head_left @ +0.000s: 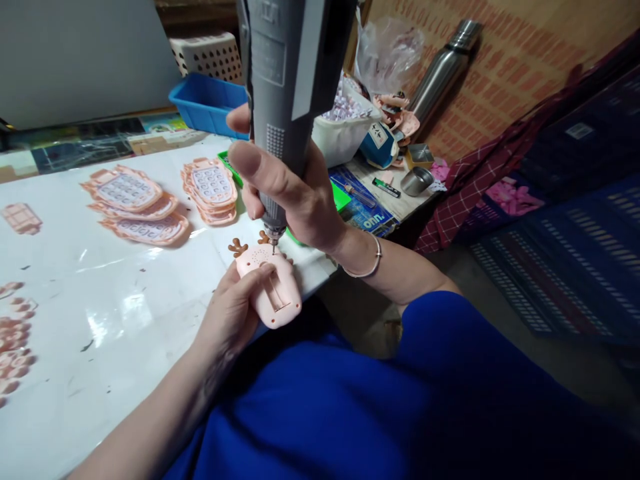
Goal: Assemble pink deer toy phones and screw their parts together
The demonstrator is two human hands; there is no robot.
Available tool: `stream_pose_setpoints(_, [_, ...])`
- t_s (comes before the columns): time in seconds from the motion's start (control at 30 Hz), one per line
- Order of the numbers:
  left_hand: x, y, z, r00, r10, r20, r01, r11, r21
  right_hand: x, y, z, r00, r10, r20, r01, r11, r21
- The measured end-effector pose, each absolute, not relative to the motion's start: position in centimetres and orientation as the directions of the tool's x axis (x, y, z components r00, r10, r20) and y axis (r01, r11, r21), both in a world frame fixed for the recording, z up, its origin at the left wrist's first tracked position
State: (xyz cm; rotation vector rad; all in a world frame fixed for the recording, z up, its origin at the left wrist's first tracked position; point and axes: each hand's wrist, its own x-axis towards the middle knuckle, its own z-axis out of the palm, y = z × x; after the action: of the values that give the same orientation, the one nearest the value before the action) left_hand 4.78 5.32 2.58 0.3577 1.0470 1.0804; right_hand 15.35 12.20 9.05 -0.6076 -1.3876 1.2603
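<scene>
My right hand (295, 193) is wrapped round a grey electric screwdriver (285, 87), held upright. Its bit points down and meets the back of a pink plastic toy phone (287, 287) near the top edge. Brown antlers (238, 248) stick up from the toy's upper end. With the thumb pressed on its back, my left hand (237, 300) grips the toy by its left side at the table's edge. An open battery slot, speaker holes and screw holes show on that back. Whether a screw sits under the bit is too small to tell.
Stacked pink keypad shells (130, 190) and another such stack (209, 187) lie on the white table (145, 293). Small pink parts (15, 340) sit at left. Behind are a blue bin (207, 103), a white tub (345, 133) of small parts, a steel bottle (445, 67) and a metal cup (417, 181).
</scene>
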Motion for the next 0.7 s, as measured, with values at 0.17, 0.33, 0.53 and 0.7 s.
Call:
stream_pose_setpoints(0.17, [4.8, 5.4, 2.7, 0.082, 0.847, -0.525, -0.548, 0.478, 0.686, 15.1, 12.3, 9.1, -0.246, 0.876, 0.414, -0.34, 0.323, -0.883])
stream_pose_setpoints(0.33, [4.8, 5.3, 2.6, 0.078, 0.844, -0.531, -0.55, 0.48, 0.683, 15.0, 12.2, 9.1, -0.258, 0.881, 0.395, -0.302, 0.315, -0.9])
stream_pose_setpoints(0.53, [4.7, 5.3, 2.6, 0.072, 0.847, -0.527, -0.528, 0.481, 0.7, 15.3, 11.8, 9.0, -0.3, 0.891, 0.341, -0.241, 0.275, -0.931])
stream_pose_setpoints(0.7, [4.8, 5.3, 2.7, 0.061, 0.839, -0.541, -0.528, 0.487, 0.696, 15.5, 11.6, 8.1, -0.382, 0.861, 0.337, -0.27, 0.245, -0.931])
